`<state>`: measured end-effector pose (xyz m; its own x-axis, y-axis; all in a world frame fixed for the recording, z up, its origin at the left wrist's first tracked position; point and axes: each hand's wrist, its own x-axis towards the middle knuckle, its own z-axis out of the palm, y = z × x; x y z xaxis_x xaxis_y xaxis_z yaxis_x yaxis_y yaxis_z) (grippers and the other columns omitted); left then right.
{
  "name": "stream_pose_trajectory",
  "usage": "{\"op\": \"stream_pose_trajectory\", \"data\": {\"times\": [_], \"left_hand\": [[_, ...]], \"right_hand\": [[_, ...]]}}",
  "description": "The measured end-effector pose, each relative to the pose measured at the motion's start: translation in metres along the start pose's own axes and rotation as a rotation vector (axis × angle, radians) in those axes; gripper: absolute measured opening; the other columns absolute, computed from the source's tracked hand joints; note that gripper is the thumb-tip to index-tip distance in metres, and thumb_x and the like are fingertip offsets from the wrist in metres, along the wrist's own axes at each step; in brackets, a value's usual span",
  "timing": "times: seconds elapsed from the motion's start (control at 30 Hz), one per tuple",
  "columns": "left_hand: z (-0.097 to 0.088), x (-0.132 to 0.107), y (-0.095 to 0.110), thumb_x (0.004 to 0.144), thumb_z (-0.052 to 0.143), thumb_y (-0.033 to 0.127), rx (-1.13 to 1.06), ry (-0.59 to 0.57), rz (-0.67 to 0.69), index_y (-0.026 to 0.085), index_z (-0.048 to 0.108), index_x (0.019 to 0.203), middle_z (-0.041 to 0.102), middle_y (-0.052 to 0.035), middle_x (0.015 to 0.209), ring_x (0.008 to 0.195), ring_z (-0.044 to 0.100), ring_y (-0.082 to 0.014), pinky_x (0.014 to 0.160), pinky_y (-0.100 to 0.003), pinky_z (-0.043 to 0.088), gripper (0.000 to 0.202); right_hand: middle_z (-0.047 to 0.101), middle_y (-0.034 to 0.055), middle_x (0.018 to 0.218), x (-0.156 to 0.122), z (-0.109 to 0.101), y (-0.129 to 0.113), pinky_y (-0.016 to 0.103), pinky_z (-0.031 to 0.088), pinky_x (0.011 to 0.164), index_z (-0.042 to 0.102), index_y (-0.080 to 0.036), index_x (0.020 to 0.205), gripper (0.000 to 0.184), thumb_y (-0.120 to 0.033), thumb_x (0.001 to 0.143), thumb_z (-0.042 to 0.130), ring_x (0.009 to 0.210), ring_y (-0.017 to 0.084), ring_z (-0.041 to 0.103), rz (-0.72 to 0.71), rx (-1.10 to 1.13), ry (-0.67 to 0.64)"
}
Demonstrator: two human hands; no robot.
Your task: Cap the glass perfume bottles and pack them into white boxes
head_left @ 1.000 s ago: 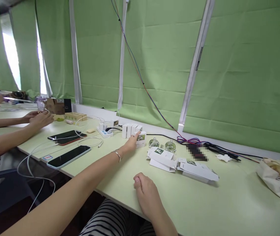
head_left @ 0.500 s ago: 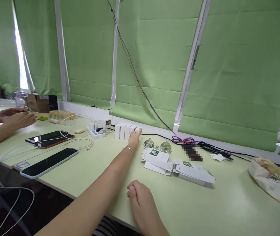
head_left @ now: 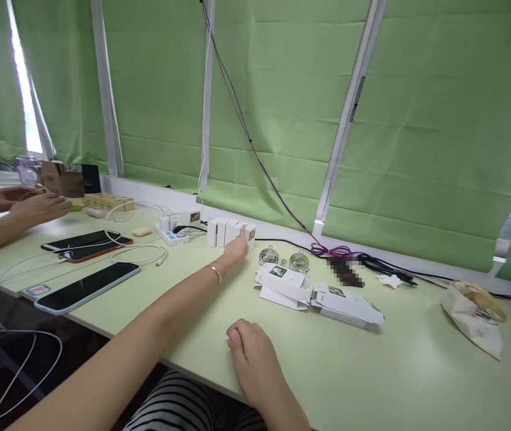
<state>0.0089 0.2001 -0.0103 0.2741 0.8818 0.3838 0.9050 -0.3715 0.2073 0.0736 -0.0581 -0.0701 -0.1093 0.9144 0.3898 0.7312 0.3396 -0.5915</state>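
Several small white boxes stand upright in a row near the wall, and the one at the right end shows a green picture. My left hand, with bracelets at its wrist, is stretched out in front of this row. One finger points up against the right-hand boxes; the other fingers are mostly hidden, and no box is lifted. Near the table's front edge my right hand rests curled, thumb against the folded fingers, with nothing visible in it.
Two glass pieces and two flattened white cartons lie right of the row. A power strip, cables and phones are on the left, near another person's hands. A cloth bag lies far right.
My left hand has come back from the top of the right-end box and shifted left, uncovering its green picture. My right hand stays curled on the table. The view has shifted slightly.
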Motion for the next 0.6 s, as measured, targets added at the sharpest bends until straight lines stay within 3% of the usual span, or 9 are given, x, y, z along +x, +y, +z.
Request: {"op": "stream_pose_trajectory", "data": {"times": [0.23,0.43,0.53,0.6], "left_hand": [[-0.031,-0.037,0.020,0.088,0.042,0.034,-0.141,-0.067,0.392,0.019,0.046,0.122,0.063,-0.0068,0.108,0.107,0.055,-0.0228,0.089,-0.030,0.041,0.038],[-0.029,-0.035,0.038,0.091,0.035,0.034,-0.240,-0.116,0.490,0.010,0.043,0.126,0.055,-0.0150,0.121,0.114,0.050,-0.0260,0.094,-0.036,0.039,0.044],[-0.022,-0.032,0.045,0.088,0.043,0.042,-0.292,-0.255,0.629,0.015,0.045,0.127,0.053,-0.0109,0.128,0.117,0.049,-0.0228,0.096,-0.031,0.038,0.047],[-0.016,-0.035,0.052,0.077,0.059,0.048,-0.317,-0.361,0.746,0.020,0.045,0.128,0.050,-0.0062,0.132,0.124,0.042,-0.0227,0.100,-0.029,0.035,0.059]], "right_hand": [[0.064,0.0028,0.083,0.000,0.001,-0.002,0.029,0.041,0.072,0.056,-0.020,0.083,0.024,-0.018,0.092,0.034,0.081,0.020,0.057,-0.035,-0.043,0.000],[0.064,0.0024,0.083,0.002,0.004,-0.001,0.028,0.041,0.070,0.057,-0.020,0.083,0.022,-0.015,0.090,0.037,0.080,0.019,0.057,-0.053,-0.048,0.021],[0.064,0.0022,0.084,0.002,0.006,0.000,0.028,0.042,0.071,0.058,-0.020,0.084,0.021,-0.015,0.089,0.038,0.080,0.019,0.057,-0.068,-0.061,0.024],[0.064,0.0022,0.084,0.003,0.005,0.000,0.028,0.042,0.071,0.058,-0.020,0.085,0.020,-0.016,0.089,0.039,0.080,0.018,0.057,-0.080,-0.079,0.017]]}}
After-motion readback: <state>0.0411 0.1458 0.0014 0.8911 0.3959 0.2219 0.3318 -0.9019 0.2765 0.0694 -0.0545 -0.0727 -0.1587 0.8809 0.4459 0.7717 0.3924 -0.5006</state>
